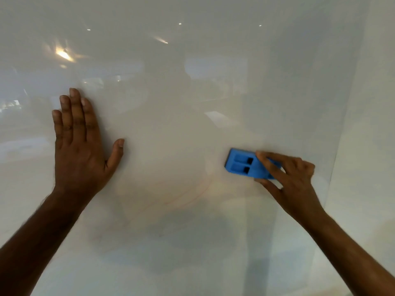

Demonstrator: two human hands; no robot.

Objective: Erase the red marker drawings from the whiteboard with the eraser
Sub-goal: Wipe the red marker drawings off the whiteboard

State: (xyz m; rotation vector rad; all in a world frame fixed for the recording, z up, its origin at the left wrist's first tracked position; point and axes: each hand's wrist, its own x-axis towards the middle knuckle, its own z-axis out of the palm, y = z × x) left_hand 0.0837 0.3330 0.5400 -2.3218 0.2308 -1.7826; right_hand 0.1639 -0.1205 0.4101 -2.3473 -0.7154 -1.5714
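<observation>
A glossy whiteboard (pixel 192 92) fills nearly the whole view. My right hand (pixel 288 180) grips a blue eraser (pixel 240 163) by its right end and presses it flat against the board at the right of centre. Two rectangular recesses show in the eraser's back. Faint pinkish-red smears (pixel 192 197) curve across the board just below and left of the eraser. My left hand (pixel 79 146) lies flat on the board at the left, fingers up and together, thumb out, holding nothing.
The board's right edge (pixel 339 146) runs down the right side, with a pale wall (pixel 372 124) beyond it. Ceiling lights (pixel 63 54) and a blurry room reflect in the board's surface.
</observation>
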